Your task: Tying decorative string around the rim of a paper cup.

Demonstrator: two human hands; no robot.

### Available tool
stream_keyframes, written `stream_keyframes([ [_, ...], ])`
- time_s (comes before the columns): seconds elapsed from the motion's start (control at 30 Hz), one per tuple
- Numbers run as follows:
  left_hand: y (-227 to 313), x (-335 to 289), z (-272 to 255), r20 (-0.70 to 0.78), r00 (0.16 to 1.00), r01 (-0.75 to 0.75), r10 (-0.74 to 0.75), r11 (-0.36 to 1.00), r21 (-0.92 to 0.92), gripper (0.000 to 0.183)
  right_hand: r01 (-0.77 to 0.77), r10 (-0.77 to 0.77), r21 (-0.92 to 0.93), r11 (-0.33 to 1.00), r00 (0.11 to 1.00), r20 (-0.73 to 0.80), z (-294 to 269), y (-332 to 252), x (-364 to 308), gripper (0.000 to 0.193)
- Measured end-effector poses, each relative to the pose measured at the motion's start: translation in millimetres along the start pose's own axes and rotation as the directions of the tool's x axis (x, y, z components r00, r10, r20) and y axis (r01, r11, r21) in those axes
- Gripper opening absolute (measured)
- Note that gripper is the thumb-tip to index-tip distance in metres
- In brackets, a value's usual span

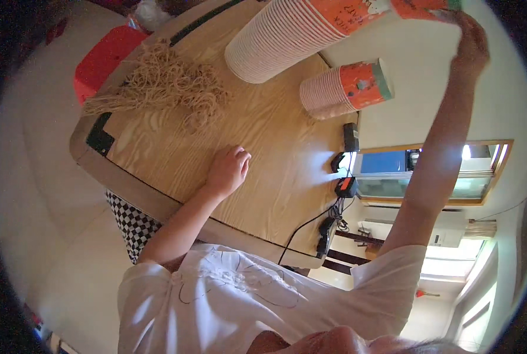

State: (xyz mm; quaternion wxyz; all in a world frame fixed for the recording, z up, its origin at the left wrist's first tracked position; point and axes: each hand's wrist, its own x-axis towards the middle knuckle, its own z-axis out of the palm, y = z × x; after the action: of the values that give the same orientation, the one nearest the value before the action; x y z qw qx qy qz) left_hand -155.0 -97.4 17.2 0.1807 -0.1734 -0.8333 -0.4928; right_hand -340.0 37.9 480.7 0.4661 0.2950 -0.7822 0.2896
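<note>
My right hand (473,38), arm stretched far up, grips the green-edged end of an orange printed paper cup (420,8). This cup is at the top end of a tall stack of paper cups (287,38), whose many white rims show below one orange cup; the frame's edge cuts part of it off. Beside it stands a shorter stack of paper cups (328,94), topped by an orange cup with a green end. My left hand (229,172) rests on the wooden tabletop (263,177) with its fingers curled in, touching neither stack.
A tangled heap of tan string (169,82) lies at the table's left end, near a red plastic item (107,59). Black adapters (346,187) and cables line the right edge. A checkered cloth (130,224) shows below the table's near-left edge.
</note>
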Motion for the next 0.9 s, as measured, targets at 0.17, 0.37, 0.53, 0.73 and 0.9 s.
stream_keyframes([
  [0.17,-4,-6,2,-0.015,0.999,0.04,-0.041,0.997,-0.067,0.01,0.148,-0.191,-0.256,0.955,0.97,-0.152,-64,-42,-64,0.023],
  [0.37,-9,-8,2,-0.002,0.993,0.113,-0.118,0.96,-0.257,0.011,-0.447,0.443,-0.561,0.697,0.883,-0.153,-104,-60,-245,0.023],
  [0.53,26,4,-50,0.089,0.921,0.356,-0.379,0.728,-0.586,0.032,-0.764,0.846,0.607,-0.22,0.161,0.508,-70,-16,-407,0.014],
  [0.73,36,-13,-62,0.124,0.943,0.33,-0.309,0.821,-0.466,0.039,-0.664,0.848,0.61,-0.431,-0.069,0.525,-34,-51,-435,0.012],
  [0.9,22,-41,-40,0.154,0.884,0.448,-0.442,0.701,-0.556,0.035,-0.573,0.79,0.573,-0.586,-0.247,0.561,-11,-61,-447,0.011],
])
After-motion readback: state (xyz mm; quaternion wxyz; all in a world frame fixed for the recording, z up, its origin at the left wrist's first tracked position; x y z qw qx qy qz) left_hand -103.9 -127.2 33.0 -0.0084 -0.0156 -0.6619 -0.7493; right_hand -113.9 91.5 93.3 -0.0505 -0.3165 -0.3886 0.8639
